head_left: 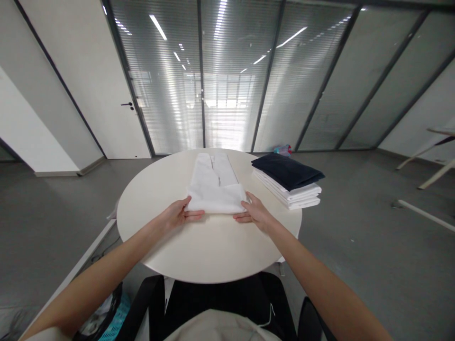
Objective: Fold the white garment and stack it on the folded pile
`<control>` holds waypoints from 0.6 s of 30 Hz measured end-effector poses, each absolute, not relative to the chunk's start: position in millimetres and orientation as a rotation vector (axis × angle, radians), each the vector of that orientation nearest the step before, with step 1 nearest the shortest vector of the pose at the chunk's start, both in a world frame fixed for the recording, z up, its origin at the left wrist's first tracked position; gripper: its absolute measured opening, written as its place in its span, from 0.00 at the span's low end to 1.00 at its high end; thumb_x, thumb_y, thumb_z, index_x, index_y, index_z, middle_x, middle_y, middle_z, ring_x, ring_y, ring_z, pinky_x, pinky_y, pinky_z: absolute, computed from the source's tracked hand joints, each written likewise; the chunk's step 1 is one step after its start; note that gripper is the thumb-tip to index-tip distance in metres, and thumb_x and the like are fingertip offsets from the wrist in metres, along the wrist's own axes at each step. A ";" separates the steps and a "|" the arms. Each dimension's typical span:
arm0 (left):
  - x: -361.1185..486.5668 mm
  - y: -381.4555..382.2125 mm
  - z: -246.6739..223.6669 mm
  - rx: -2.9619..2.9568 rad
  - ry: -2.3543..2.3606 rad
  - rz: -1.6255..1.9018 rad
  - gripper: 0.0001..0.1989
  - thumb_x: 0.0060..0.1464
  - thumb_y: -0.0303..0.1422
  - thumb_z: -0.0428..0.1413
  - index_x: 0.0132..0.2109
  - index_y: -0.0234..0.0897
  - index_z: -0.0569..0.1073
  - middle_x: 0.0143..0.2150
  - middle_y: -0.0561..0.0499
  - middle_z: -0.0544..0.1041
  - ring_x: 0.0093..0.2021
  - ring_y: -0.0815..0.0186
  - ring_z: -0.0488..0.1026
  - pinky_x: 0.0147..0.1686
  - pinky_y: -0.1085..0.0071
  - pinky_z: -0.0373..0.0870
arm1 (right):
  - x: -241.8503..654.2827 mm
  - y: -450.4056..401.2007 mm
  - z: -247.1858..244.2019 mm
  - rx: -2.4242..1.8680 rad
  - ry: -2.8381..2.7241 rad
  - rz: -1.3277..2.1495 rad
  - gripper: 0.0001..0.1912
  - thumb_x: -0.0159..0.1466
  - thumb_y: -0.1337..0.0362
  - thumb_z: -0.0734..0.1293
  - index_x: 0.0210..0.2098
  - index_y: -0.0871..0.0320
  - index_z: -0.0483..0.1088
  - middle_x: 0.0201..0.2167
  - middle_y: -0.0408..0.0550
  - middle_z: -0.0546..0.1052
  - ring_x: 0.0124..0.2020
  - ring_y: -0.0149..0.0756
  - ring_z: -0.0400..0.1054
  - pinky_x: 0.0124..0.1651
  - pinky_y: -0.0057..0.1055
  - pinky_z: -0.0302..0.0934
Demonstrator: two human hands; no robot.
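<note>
A partly folded white garment (216, 196) lies on the round white table (199, 255), its near end doubled over into a flat band and its far part stretching away with a slit down the middle. My left hand (181, 213) grips the near left corner, thumb on top and fingers low at the edge. At the near right corner my right hand (251, 211) holds the cloth in the same way. To the right, a dark folded cloth (287, 170) rests on a stack of folded white cloths (291, 194).
Below the table at the lower left is a blue basket (119, 319) with things inside. Chair armrests flank my lap. A colourful item (283, 150) shows behind the table's far right edge. Another table (441, 131) stands at the far right, before the wall.
</note>
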State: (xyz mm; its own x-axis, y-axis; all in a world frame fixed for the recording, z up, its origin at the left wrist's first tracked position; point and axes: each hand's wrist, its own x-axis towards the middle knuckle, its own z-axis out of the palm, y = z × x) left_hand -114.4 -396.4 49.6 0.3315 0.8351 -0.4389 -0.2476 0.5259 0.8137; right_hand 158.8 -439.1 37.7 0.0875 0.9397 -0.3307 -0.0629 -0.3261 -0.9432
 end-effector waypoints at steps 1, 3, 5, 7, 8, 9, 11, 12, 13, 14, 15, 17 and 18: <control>-114.1 -395.0 47.7 0.709 0.994 0.805 0.23 0.67 0.32 0.51 0.65 0.28 0.60 0.59 0.33 0.73 0.39 0.54 0.82 0.44 0.60 0.80 | 159.3 -439.7 36.6 -1.432 -0.930 1.406 0.35 0.71 0.70 0.58 0.72 0.54 0.38 0.57 0.68 0.71 0.29 0.38 0.79 0.32 0.34 0.76; -115.5 -390.9 43.4 0.706 0.994 0.806 0.24 0.66 0.34 0.53 0.65 0.31 0.61 0.58 0.34 0.74 0.39 0.53 0.82 0.42 0.59 0.81 | 160.2 -440.4 34.8 -1.395 -0.944 1.422 0.33 0.71 0.71 0.58 0.71 0.54 0.42 0.57 0.66 0.72 0.30 0.39 0.80 0.34 0.35 0.77; -118.3 -386.9 40.1 0.713 0.968 0.762 0.25 0.65 0.36 0.55 0.65 0.33 0.61 0.57 0.35 0.75 0.40 0.52 0.82 0.40 0.59 0.82 | 160.0 -440.3 33.6 -1.402 -0.951 1.427 0.31 0.71 0.71 0.57 0.70 0.54 0.45 0.53 0.65 0.75 0.31 0.39 0.80 0.34 0.34 0.76; -121.0 -384.6 38.6 0.732 0.952 0.713 0.24 0.64 0.35 0.56 0.64 0.33 0.62 0.54 0.35 0.77 0.37 0.53 0.82 0.36 0.61 0.83 | 158.9 -439.2 32.4 -1.469 -0.980 1.387 0.31 0.72 0.70 0.56 0.71 0.56 0.43 0.45 0.64 0.79 0.28 0.40 0.79 0.28 0.32 0.75; -121.8 -384.3 38.5 0.745 0.948 0.707 0.23 0.64 0.33 0.56 0.63 0.33 0.63 0.53 0.36 0.77 0.35 0.54 0.83 0.33 0.62 0.83 | 158.1 -438.4 31.7 -1.516 -1.005 1.349 0.31 0.72 0.69 0.56 0.72 0.57 0.41 0.40 0.63 0.80 0.25 0.40 0.78 0.24 0.30 0.73; -122.1 -384.5 38.6 0.756 0.949 0.718 0.22 0.64 0.30 0.55 0.62 0.33 0.63 0.52 0.37 0.78 0.33 0.56 0.82 0.32 0.63 0.83 | 157.4 -437.5 30.8 -1.560 -1.032 1.301 0.32 0.72 0.69 0.56 0.72 0.59 0.40 0.35 0.61 0.80 0.23 0.40 0.77 0.20 0.28 0.70; -121.8 -385.6 38.8 0.770 0.952 0.769 0.20 0.64 0.28 0.54 0.61 0.35 0.63 0.50 0.39 0.78 0.30 0.59 0.82 0.30 0.63 0.83 | 156.4 -435.6 28.6 -1.619 -1.071 1.215 0.32 0.72 0.69 0.56 0.72 0.60 0.39 0.28 0.56 0.79 0.19 0.38 0.75 0.15 0.24 0.64; -121.6 -385.9 38.6 0.776 0.945 0.790 0.19 0.64 0.27 0.54 0.61 0.36 0.63 0.50 0.40 0.78 0.29 0.60 0.82 0.31 0.63 0.83 | 156.3 -434.7 27.4 -1.628 -1.079 1.191 0.33 0.72 0.69 0.56 0.72 0.60 0.40 0.26 0.53 0.79 0.18 0.38 0.74 0.14 0.23 0.62; -121.6 -385.8 38.1 0.781 0.936 0.804 0.19 0.64 0.27 0.54 0.61 0.36 0.63 0.50 0.41 0.78 0.30 0.60 0.82 0.31 0.63 0.83 | 156.4 -433.9 26.3 -1.629 -1.082 1.177 0.33 0.71 0.69 0.57 0.72 0.59 0.40 0.25 0.52 0.78 0.17 0.37 0.73 0.14 0.23 0.62; -122.0 -385.1 37.3 0.786 0.928 0.801 0.20 0.64 0.28 0.54 0.61 0.37 0.63 0.51 0.41 0.77 0.30 0.60 0.82 0.31 0.63 0.83 | 156.6 -433.2 25.2 -1.629 -1.081 1.171 0.33 0.71 0.69 0.57 0.72 0.60 0.40 0.24 0.50 0.78 0.17 0.37 0.73 0.14 0.23 0.62; -122.8 -383.7 36.3 0.792 0.921 0.785 0.21 0.64 0.28 0.55 0.62 0.38 0.62 0.51 0.41 0.77 0.30 0.59 0.82 0.30 0.63 0.83 | 156.8 -432.7 24.4 -1.627 -1.080 1.170 0.34 0.71 0.69 0.57 0.72 0.60 0.39 0.24 0.50 0.77 0.17 0.37 0.73 0.14 0.24 0.63; -125.2 -379.8 33.8 0.798 0.910 0.731 0.26 0.63 0.29 0.56 0.65 0.41 0.59 0.52 0.40 0.76 0.31 0.57 0.82 0.30 0.62 0.83 | 156.9 -432.1 23.4 -1.620 -1.078 1.175 0.34 0.71 0.69 0.57 0.72 0.61 0.39 0.24 0.49 0.77 0.17 0.38 0.73 0.15 0.26 0.64; -126.6 -377.6 32.6 0.796 0.906 0.705 0.29 0.63 0.29 0.57 0.66 0.41 0.56 0.53 0.39 0.76 0.31 0.57 0.82 0.31 0.61 0.83 | 156.7 -432.1 23.3 -1.618 -1.079 1.179 0.34 0.71 0.69 0.57 0.72 0.61 0.39 0.24 0.49 0.77 0.18 0.38 0.73 0.15 0.26 0.65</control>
State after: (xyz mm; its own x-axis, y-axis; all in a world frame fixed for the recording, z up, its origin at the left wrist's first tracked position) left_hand -126.6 -377.6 32.6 0.4409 0.8029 -0.4011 -0.1916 0.5208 0.8319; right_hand 156.7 -432.1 23.3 0.1868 0.9513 -0.2452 0.1605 -0.2758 -0.9477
